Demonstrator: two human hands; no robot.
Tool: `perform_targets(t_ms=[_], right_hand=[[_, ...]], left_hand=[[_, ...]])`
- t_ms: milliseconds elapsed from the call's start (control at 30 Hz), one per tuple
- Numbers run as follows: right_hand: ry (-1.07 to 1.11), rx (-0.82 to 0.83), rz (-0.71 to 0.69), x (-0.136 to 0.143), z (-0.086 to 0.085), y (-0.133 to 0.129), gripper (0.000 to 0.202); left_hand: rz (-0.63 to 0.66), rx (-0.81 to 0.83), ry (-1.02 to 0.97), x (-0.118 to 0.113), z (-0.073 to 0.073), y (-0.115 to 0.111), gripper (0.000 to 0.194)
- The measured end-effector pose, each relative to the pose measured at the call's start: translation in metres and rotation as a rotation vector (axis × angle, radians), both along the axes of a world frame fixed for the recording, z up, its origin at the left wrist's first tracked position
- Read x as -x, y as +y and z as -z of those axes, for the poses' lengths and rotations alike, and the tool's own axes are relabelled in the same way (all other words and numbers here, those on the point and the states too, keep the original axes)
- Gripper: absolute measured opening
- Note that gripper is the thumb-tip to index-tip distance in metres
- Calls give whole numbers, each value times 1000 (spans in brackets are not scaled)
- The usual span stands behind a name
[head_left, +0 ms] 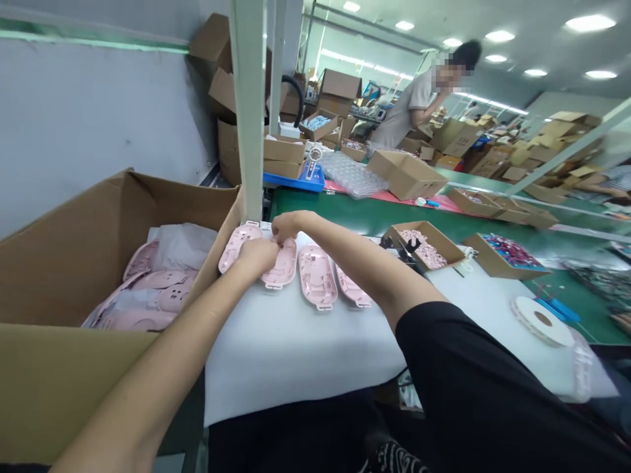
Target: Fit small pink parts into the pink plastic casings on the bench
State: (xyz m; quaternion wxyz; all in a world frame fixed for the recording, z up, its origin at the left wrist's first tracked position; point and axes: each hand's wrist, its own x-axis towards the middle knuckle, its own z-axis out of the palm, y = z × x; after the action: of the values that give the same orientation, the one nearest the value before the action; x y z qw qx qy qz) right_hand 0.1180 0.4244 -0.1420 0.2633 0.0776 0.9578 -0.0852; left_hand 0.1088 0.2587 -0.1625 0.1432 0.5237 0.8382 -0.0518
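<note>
Centre of frame: the person's left hand (pixel 257 255) and right hand (pixel 284 226) meet over a row of pink plastic shells (pixel 315 274) laid side by side on a white pad (pixel 296 341). Left hand rests on the second shell (pixel 282 264), fingers curled down against it. Right hand sits at that shell's far end, fingertips bunched together; whether they pinch anything, cannot tell. Left of frame: open cardboard box (pixel 73 263) holding more pink shells under white wrapping. Right of centre: small carton (pixel 424 244) of pale pink parts on the green table (pixel 493 226). Lower right: tape roll (pixel 542 320). Upper right: another person (pixel 419 105) standing among stacked boxes.
</note>
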Motion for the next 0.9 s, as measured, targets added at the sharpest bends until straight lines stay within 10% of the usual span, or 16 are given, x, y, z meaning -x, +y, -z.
perform_targets(t_ms=[900], right_hand=[[-110,216,33,11,4,24,54]], left_hand=[[-23,10,-48,25,3,11,50]])
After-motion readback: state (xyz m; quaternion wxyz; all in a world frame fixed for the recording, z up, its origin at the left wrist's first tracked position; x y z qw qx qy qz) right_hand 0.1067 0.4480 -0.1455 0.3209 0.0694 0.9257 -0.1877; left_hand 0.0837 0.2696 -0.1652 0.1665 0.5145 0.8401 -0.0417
